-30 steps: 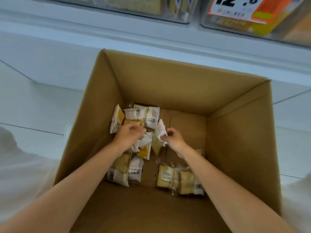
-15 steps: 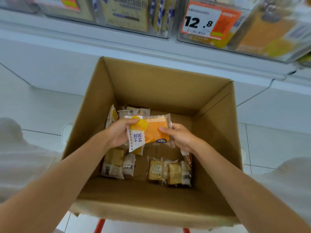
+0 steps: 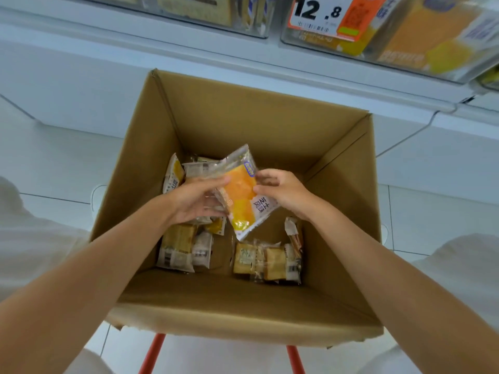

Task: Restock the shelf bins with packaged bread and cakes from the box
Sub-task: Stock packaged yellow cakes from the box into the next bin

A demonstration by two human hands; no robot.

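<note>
Orange cake packet (image 3: pixel 241 198) held up inside box (image 3: pixel 243 317), tilted, above other packets (image 3: pixel 178 247) on box floor. Left grip (image 3: pixel 198 202) curls round its left side. Right grip (image 3: pixel 283 191) pinches its right edge. Both closed on it.

Next, I think: lift straight up, clear of box wall. Hold soft, don't squash cake. Shelf bin (image 3: pixel 391 59) up right has same orange packs; likely home. Put in label forward.

A shop: price tag (image 3: pixel 328 16) fronts clear shelf bins (image 3: pixel 421 47) of packaged cakes.
</note>
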